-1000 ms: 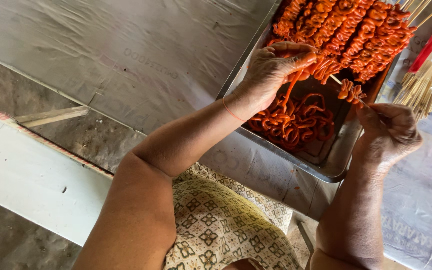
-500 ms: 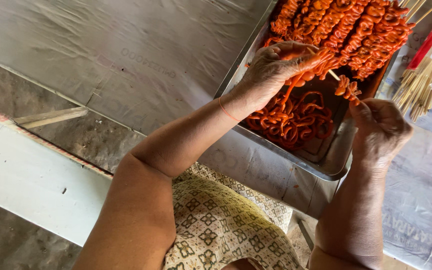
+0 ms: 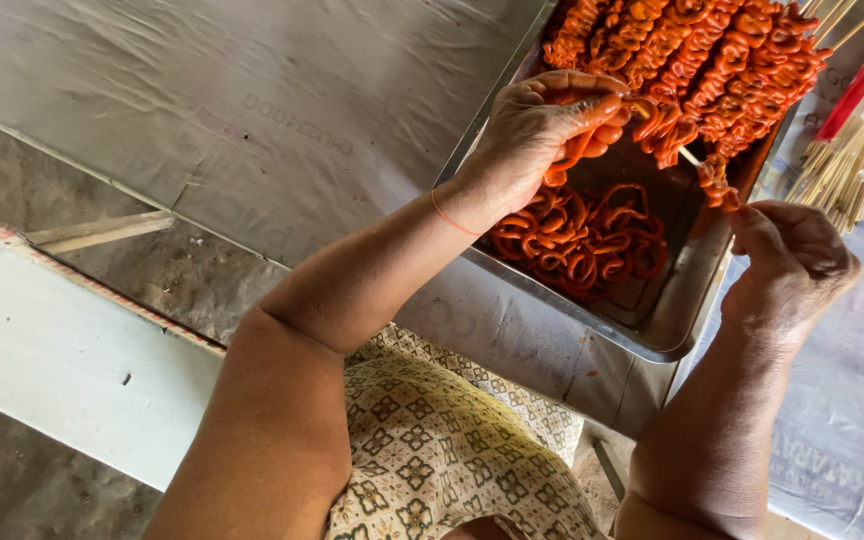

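Head view, looking down. The left hand (image 3: 542, 125) is curled over the near edge of a metal tray (image 3: 672, 330), its fingers pinched on a strand of orange meat (image 3: 582, 150) at the tip of a thin bamboo skewer (image 3: 687, 155). The right hand (image 3: 792, 255) is closed in a pinch on the other end of that skewer, which runs slantwise between the two hands above the tray; a few folded orange pieces (image 3: 717, 185) already sit on the stick just beside the right fingertips. Below the skewer, a loose heap of coiled orange strips (image 3: 582, 240) lies in the tray's near corner. Filled skewers (image 3: 702, 50) are stacked side by side across the far part of the tray. A bundle of bare sticks (image 3: 842, 165) lies on the tabletop (image 3: 202, 90) to the right of the tray, just beyond the right hand. The tabletop is covered with grey plastic sheeting. A patterned cloth (image 3: 442, 450) shows between the forearms at the bottom.
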